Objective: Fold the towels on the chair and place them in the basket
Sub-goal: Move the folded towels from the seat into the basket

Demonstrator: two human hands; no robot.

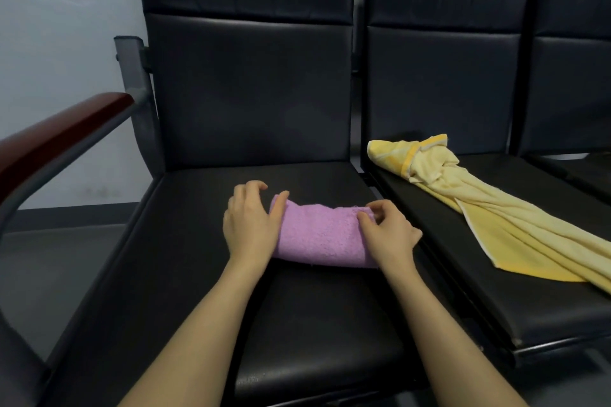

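We see the folded purple towel [319,235] on the near chair seat [185,241]. Our left hand [249,221] lies flat at its left end, grip wide; our right hand [385,231] pinches its far right corner. The yellow towel [496,211] sprawls unfolded on the right seat.

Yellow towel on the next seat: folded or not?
Not folded. The yellow towel lies crumpled and strung out across the seat, bunched at its far end.

Nubby purple terry towel [319,235], soft yellow cloth towel [496,218], smooth black leatherette seats [205,241] with faint sheen, glossy reddish wood armrest [62,132], matt grey metal frame [134,76].
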